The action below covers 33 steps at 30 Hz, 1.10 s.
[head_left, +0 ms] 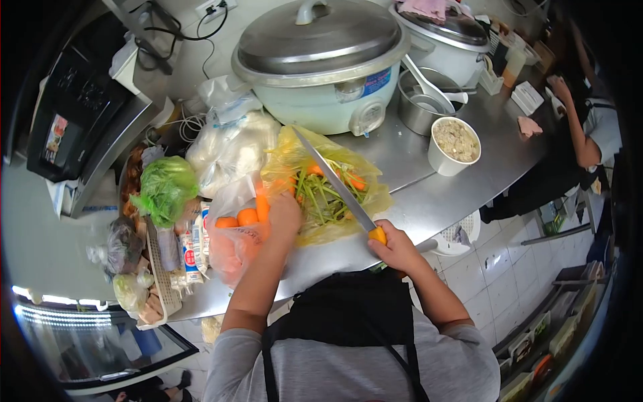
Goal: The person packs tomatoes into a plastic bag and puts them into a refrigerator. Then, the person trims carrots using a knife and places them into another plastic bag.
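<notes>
My right hand (392, 246) grips the orange-yellow handle of a long kitchen knife (340, 184). Its blade points up and left across a yellow plastic bag (365, 194) that lies open, holding cut green stems (326, 201) and orange carrot pieces. At the bag's left side is my left hand (284, 213), back upward, beside a carrot (262, 203); its fingertips are hidden, so I cannot tell whether it holds anything. Just left of it, a thin clear-and-pink plastic bag (234, 251) contains more carrots (247, 216).
Behind stands a large rice cooker (321, 74) with a metal lid. To the right are a steel pot (420, 110) with a white ladle and a filled white tub (455, 145). Bagged lettuce (166, 187) sits in a basket at left. Another person (583, 134) works far right.
</notes>
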{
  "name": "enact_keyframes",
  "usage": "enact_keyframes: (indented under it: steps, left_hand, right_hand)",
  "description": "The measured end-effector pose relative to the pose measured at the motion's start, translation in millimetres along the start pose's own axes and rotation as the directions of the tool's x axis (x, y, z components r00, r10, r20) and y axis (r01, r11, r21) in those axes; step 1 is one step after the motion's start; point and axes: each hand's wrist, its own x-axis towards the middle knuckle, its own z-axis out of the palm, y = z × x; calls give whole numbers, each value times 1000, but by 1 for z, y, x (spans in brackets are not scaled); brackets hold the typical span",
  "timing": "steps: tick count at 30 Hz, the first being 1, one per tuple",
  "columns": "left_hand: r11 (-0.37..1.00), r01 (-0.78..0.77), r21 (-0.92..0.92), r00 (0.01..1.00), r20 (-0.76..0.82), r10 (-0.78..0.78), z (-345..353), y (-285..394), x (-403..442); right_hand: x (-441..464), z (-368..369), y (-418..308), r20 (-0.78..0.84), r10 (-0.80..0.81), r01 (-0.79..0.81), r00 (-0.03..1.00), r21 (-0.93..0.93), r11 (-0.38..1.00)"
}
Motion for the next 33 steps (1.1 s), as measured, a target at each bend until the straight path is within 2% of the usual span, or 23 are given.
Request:
enact_keyframes:
  steps: [2,5,8,10,11,14,17,19,23,26,29,32,33]
  left_hand:
    - [1000,-10,28,988,152,5,9,-7,15]
    - [997,-67,-22,985,159,70,3,-7,27]
    - [904,-39,-425,987,126,102,7,-30,46]
    - [635,305,-710,895,442,65,-25,-33,43]
    - [445,486,-753,808,580,99,-40,-34,40]
    - [235,599,-766,766,633,113,-49,-43,25]
    - [130,712,-690,673,724,153,-60,-51,16]
    - [133,715,-687,658,725,204,-73,-50,6]
    - [215,635,-742,644,662,382,-101,-51,-7]
    - [309,509,-803,714,595,370,-98,-59,-16]
    - [470,340,-814,773,527,354,-114,-51,-33]
    - [626,-63,-778,893,236,384,-81,-60,-37]
    - [640,-89,-763,904,207,373,-79,-59,-38]
  right_hand:
    - [-3,0,3,9,3,-2,1000,-21,1000]
    - [-9,0,4,20,2,-1,1000,-40,999]
    - [-14,-1,4,23,-7,8,1000,-55,998]
    - [-15,-1,5,31,-12,15,999,-78,997]
    - [-15,-1,3,43,-5,9,999,-94,995]
    - [-13,3,-3,62,-26,36,998,-154,987]
    - [-10,10,-10,24,-122,124,992,-242,962]
    - [-4,17,-12,-33,-195,173,980,-330,928]
    - [15,21,-10,-85,-107,51,991,-497,866]
    - [34,13,-11,-99,-31,-26,995,-530,848]
    - [46,5,-14,-80,-10,-30,997,-483,875]
    - [43,-1,-23,-93,-64,23,994,-388,921]
    - [35,-1,-28,-94,-92,53,991,-351,935]
